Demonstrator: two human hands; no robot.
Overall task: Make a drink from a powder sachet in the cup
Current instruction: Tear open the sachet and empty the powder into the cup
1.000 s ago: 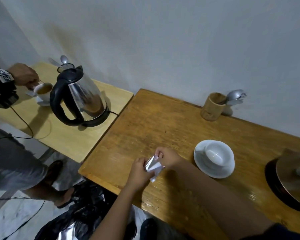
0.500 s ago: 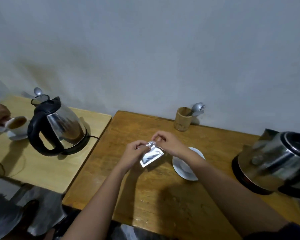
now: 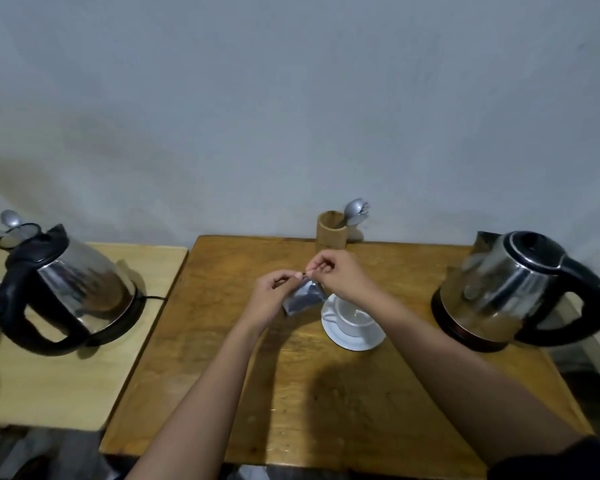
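Observation:
A small silver powder sachet hangs above the brown wooden table, held at its top edge by both hands. My left hand pinches the top left corner, and my right hand pinches the top right corner between thumb and forefinger. A white cup stands on a white saucer just right of and below the sachet, partly hidden behind my right wrist. The cup looks empty inside.
A steel kettle with black handle sits on its base at the table's right. A bamboo holder with spoons stands at the back by the wall. On the lighter table to the left is a second kettle.
The view has swung right and up, bringing the right kettle fully into sight. My hands with the sachet have risen and moved toward the cup. The other person's hand and cup have left the view.

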